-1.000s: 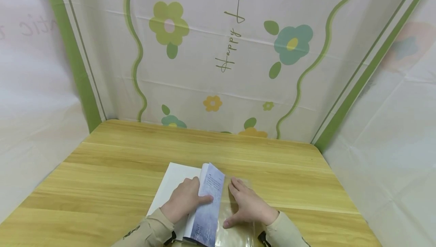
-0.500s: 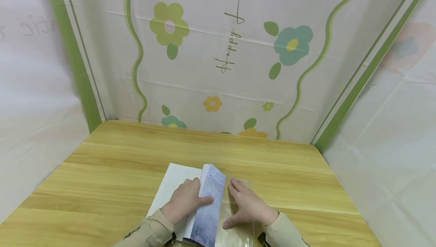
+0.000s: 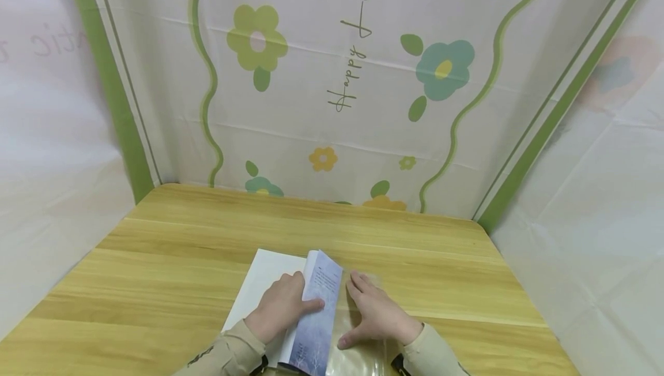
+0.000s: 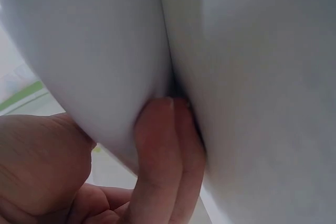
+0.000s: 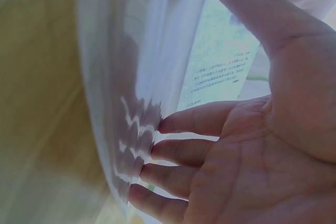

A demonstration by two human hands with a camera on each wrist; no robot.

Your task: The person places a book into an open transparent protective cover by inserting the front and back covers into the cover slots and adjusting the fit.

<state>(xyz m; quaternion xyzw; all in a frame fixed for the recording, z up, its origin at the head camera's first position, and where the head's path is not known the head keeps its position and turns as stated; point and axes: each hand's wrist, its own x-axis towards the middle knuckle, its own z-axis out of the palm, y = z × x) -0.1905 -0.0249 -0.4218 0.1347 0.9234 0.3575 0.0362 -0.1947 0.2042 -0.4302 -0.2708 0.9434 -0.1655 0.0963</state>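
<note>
A book lies near the front of the table in the head view, with a plain white page [image 3: 267, 275] facing up on its left. Its blue-purple printed cover [image 3: 320, 312] stands bent up beside that page. My left hand [image 3: 280, 305] grips this bent part, thumb across the printed side; the left wrist view has the fingers [image 4: 160, 150] tucked behind it, between white surfaces. Clear plastic film [image 3: 358, 358] extends to the right of the cover. On the film rests my right hand [image 3: 384, 314], fingers extended; in the right wrist view the fingertips touch the shiny film [image 5: 136, 77].
The wood-grain table [image 3: 171, 260] spreads out around the book. Behind it hangs a white cloth [image 3: 306, 116] with flower prints and green bands, and more cloth hangs at both sides. Beige sleeves [image 3: 436, 350] cover the forearms.
</note>
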